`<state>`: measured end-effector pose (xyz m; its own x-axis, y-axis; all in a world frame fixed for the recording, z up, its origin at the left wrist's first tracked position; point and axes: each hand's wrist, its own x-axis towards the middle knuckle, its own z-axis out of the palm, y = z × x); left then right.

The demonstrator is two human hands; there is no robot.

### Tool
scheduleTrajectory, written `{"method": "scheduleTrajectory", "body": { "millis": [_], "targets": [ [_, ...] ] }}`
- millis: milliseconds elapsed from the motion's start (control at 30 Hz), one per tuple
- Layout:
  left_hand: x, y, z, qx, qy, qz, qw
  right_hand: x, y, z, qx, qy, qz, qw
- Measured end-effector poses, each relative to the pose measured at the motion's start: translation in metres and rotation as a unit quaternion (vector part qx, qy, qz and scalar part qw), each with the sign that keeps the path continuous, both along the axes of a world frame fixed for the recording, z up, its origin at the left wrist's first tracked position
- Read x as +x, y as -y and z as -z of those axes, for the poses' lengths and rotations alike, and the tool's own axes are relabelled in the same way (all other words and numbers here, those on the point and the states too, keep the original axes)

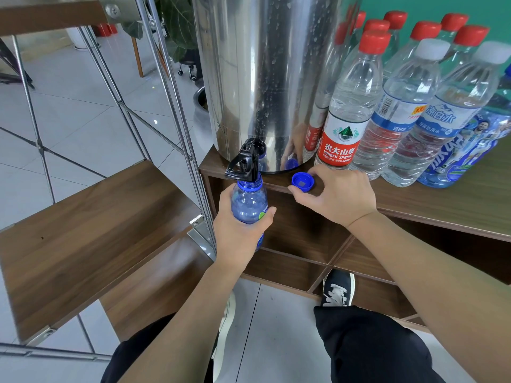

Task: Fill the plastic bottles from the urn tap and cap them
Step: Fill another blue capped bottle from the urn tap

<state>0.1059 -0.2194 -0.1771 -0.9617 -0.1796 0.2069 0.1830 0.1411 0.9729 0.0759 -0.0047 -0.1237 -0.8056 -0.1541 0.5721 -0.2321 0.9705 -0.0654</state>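
Note:
My left hand (240, 230) grips a blue plastic bottle (249, 203) with its open neck right under the black tap (244, 161) of the steel urn (262, 73). The bottle's blue cap (302, 182) lies upside down on the wooden counter (456, 200) by the urn's base. My right hand (336, 194) rests on the counter edge with thumb and fingertips at either side of the cap, touching or nearly touching it.
Several capped bottles stand right of the urn: a red-capped one (351, 106), white-capped ones (409, 111) and a blue-labelled one (475, 150). A wood-and-steel shelf rack (91, 217) stands left. Open cubbies lie under the counter; my shoes are on the tiled floor.

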Motion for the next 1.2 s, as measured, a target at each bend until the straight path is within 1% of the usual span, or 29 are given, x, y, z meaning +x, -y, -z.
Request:
{"method": "scheduleTrajectory", "body": {
  "millis": [167,433,1200],
  "targets": [
    [0.0006,-0.0007,0.0004,0.0,0.001,0.0,1.0,-0.0002,0.0004,0.0013,0.002,0.007,0.001,1.0],
    [0.0001,-0.0004,0.0007,0.008,-0.007,-0.002,1.0,-0.0011,0.0002,0.003,-0.004,-0.007,0.003,1.0],
    [-0.0006,-0.0009,0.0013,-0.003,-0.011,0.001,1.0,0.0004,0.0015,0.0002,-0.005,0.015,0.012,1.0]
  ]
}}
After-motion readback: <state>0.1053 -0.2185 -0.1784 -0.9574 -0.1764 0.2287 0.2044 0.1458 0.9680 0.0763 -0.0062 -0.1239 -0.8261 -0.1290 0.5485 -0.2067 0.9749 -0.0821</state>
